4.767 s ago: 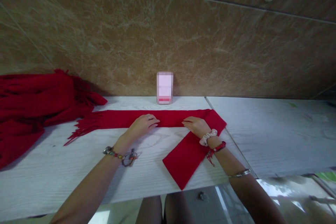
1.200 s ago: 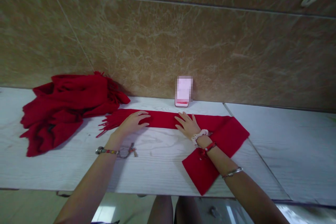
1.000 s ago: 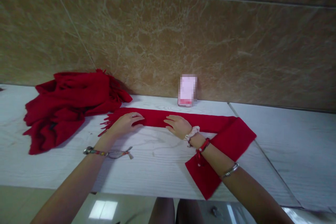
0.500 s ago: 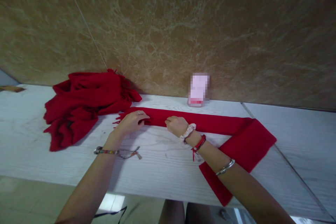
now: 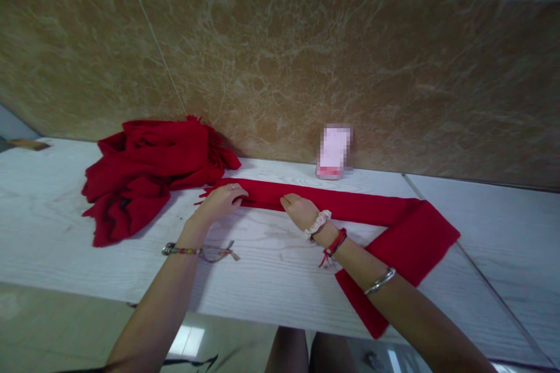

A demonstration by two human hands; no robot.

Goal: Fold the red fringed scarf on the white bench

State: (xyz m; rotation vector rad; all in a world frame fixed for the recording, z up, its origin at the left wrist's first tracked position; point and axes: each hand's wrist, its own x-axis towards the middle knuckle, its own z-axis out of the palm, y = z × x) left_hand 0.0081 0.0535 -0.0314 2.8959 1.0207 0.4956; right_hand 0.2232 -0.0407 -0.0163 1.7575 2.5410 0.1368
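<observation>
A long red scarf (image 5: 367, 205) lies as a narrow folded strip on the white wood-grained surface, turning at the right and running down toward the front edge. Near its fringed left end, my left hand (image 5: 224, 199) has its fingers closed on the strip's near edge. My right hand (image 5: 300, 210) pinches that same edge a little farther right. Fingertips of both hands are partly hidden in the cloth. To the left of my left hand sits a crumpled red cloth (image 5: 153, 169) with fringe.
A pale pink phone-like object (image 5: 335, 151), blurred by pixels, leans on the brown marbled wall (image 5: 280, 70) behind the scarf. A small wooden piece (image 5: 28, 144) is at the far left. The white surface (image 5: 262, 280) ends at a front edge above the tiled floor.
The view has shifted slightly. My right hand has moved slightly right along the scarf's near edge, while my left hand keeps nearly the same place on the cloth.
</observation>
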